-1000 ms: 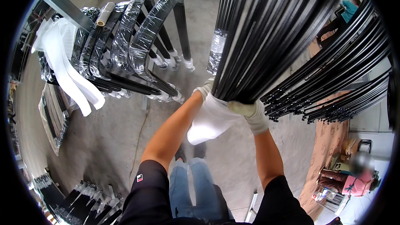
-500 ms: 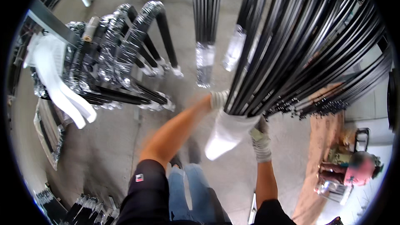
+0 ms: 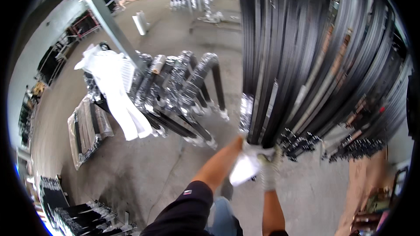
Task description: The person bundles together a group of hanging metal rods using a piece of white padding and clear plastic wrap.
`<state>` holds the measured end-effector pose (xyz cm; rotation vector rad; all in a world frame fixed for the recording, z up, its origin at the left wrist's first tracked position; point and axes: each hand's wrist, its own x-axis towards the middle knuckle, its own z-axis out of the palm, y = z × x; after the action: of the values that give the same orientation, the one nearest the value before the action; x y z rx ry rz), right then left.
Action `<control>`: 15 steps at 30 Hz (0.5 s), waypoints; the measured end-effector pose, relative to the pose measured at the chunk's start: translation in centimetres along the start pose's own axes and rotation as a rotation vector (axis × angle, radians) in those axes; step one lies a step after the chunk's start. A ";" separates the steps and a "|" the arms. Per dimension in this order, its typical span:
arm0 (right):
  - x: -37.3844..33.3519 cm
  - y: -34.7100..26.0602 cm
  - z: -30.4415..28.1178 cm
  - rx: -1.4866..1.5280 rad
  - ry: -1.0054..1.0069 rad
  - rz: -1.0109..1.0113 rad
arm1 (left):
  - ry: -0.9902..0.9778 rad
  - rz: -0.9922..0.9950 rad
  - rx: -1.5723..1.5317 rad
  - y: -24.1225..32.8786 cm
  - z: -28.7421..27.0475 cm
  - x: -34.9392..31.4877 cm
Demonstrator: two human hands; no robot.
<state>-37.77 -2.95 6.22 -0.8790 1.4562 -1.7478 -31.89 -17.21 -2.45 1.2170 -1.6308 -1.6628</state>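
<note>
A white foam sheet [image 3: 245, 168] is wrapped around the near ends of a bundle of long black metal bars [image 3: 262, 118], and its loose end hangs below them. At the right side of the wrap, my gloved right hand [image 3: 268, 166] is closed on the sheet's edge. My left hand [image 3: 244, 139] reaches to the left side of the same bar ends. Its fingers are hidden behind the bars and foam. Clear plastic film [image 3: 246, 112] covers the end of another bar just left of the bundle.
Many more black bars [image 3: 363, 74] fan out on the right. Left stand film-wrapped black frames [image 3: 192, 83], with white foam sheets [image 3: 116, 87] draped beside a grey post [image 3: 109, 26]. A wrapped flat panel [image 3: 87, 126] lies farther left. Brown cardboard [image 3: 358, 183] covers floor at lower right.
My view has swung left and up, so the frames and foam sheets appear farther right. Both hands stay at the foam-wrapped bar ends, and the foam's hanging part looks shorter.
</note>
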 end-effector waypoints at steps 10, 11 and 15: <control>0.8 3.4 0.7 -0.984 -0.017 -0.029 | -0.114 -0.076 -0.554 7.8 -3.8 -12.6; 0.8 3.2 1.2 -1.034 0.017 -0.058 | -0.141 -0.083 -0.558 8.5 -3.9 -12.7; 0.1 3.3 1.7 -0.635 0.066 0.055 | -0.283 -0.151 -0.548 10.4 -5.6 -11.4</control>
<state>-36.10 -4.33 3.26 -1.0822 2.1071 -1.2857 -24.08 -11.96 10.99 0.8698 -1.1189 -2.2640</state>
